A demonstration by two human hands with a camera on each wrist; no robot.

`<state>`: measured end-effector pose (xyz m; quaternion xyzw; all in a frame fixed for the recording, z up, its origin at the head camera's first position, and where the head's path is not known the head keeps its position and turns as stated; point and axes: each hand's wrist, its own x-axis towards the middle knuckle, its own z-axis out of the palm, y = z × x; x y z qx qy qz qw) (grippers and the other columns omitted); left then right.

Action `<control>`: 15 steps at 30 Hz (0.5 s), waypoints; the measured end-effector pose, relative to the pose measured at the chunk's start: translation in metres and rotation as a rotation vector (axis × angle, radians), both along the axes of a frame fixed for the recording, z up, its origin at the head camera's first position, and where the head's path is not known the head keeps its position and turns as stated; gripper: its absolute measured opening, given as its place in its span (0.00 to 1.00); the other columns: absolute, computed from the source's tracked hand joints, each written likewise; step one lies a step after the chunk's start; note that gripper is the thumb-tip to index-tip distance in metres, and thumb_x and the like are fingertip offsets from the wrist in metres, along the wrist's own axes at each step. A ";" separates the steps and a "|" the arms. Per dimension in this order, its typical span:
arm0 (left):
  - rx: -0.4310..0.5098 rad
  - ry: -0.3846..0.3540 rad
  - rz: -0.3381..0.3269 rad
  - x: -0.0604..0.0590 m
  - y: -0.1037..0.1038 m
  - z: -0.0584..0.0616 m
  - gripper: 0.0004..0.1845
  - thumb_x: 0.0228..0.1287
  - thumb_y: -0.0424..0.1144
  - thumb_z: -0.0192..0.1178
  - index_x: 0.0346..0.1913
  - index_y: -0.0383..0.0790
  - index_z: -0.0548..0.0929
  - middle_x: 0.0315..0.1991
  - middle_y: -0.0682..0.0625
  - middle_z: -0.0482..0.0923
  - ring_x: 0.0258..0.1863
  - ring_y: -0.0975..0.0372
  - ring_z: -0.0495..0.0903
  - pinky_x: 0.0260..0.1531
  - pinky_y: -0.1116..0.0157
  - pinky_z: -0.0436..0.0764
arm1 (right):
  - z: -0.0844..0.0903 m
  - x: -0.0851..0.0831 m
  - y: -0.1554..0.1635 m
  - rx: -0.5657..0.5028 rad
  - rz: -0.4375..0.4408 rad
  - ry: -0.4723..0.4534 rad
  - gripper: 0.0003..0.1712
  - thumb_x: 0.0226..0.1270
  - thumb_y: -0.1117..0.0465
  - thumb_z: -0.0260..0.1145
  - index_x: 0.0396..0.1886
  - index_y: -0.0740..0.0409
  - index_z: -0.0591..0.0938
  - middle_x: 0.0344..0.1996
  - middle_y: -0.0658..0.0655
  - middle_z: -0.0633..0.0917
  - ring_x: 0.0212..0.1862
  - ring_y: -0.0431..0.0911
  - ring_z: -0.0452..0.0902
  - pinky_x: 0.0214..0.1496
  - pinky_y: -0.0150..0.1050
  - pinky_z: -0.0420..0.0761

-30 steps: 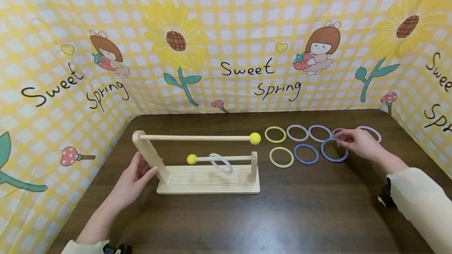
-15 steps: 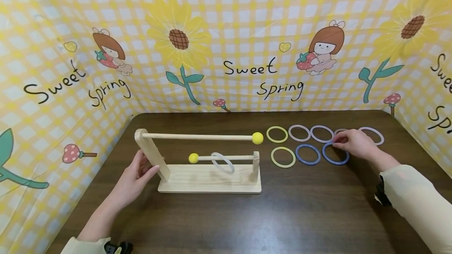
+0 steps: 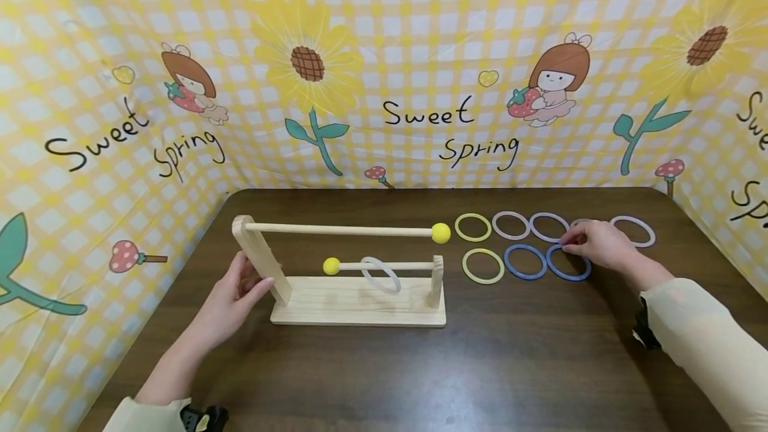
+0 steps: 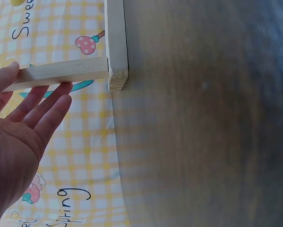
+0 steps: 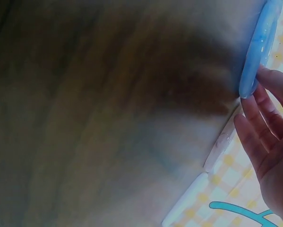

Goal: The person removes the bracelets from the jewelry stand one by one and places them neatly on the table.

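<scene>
In the head view, a wooden stand (image 3: 360, 315) has two rods tipped with a yellow ball (image 3: 441, 233) and another yellow ball (image 3: 331, 266). A whitish ring (image 3: 397, 284) hangs tilted on the lower rod. My left hand (image 3: 231, 299) holds the tall left post (image 4: 70, 72), thumb on the near side and fingers behind it. At the right, my right hand (image 3: 603, 245) pinches the far edge of a blue ring (image 3: 570, 279) lying on the table. The right wrist view shows that blue ring (image 5: 253, 56) between thumb and fingertips, seen nearly edge-on.
Left of the pinched ring lies another blue ring (image 3: 528, 279), then a yellow ring (image 3: 483, 283). Behind are a second yellow ring (image 3: 473, 240), pale purple rings (image 3: 549, 214) and a far-right purple ring (image 3: 633, 218). My hand partly covers one pale ring. Patterned cloth (image 3: 360, 32) surrounds the table.
My right hand has shifted slightly left and nearer, bringing the blue ring closer in line with the other blue one. My left hand stays on the post. The head view has shifted a little.
</scene>
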<state>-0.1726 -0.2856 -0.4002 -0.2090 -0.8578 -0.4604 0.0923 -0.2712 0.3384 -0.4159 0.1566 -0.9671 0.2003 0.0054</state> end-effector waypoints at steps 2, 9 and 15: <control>-0.001 0.003 -0.001 0.000 0.000 0.000 0.24 0.70 0.26 0.54 0.65 0.32 0.60 0.53 0.32 0.77 0.52 0.70 0.75 0.47 0.79 0.74 | 0.001 0.001 0.000 -0.005 0.003 -0.002 0.05 0.60 0.63 0.72 0.34 0.59 0.88 0.33 0.55 0.82 0.33 0.50 0.78 0.32 0.45 0.74; -0.007 -0.012 -0.003 0.000 0.001 0.000 0.24 0.71 0.27 0.54 0.65 0.33 0.60 0.54 0.31 0.76 0.53 0.61 0.77 0.47 0.78 0.74 | 0.012 0.012 0.001 -0.103 -0.004 0.059 0.06 0.61 0.66 0.71 0.37 0.62 0.87 0.31 0.52 0.85 0.33 0.46 0.79 0.32 0.37 0.76; 0.010 -0.009 -0.006 0.000 0.000 0.000 0.24 0.70 0.26 0.54 0.65 0.32 0.60 0.54 0.30 0.76 0.52 0.71 0.75 0.47 0.79 0.74 | 0.033 0.030 -0.009 -0.215 0.004 0.181 0.08 0.61 0.66 0.72 0.39 0.62 0.87 0.30 0.51 0.86 0.34 0.35 0.77 0.35 0.26 0.72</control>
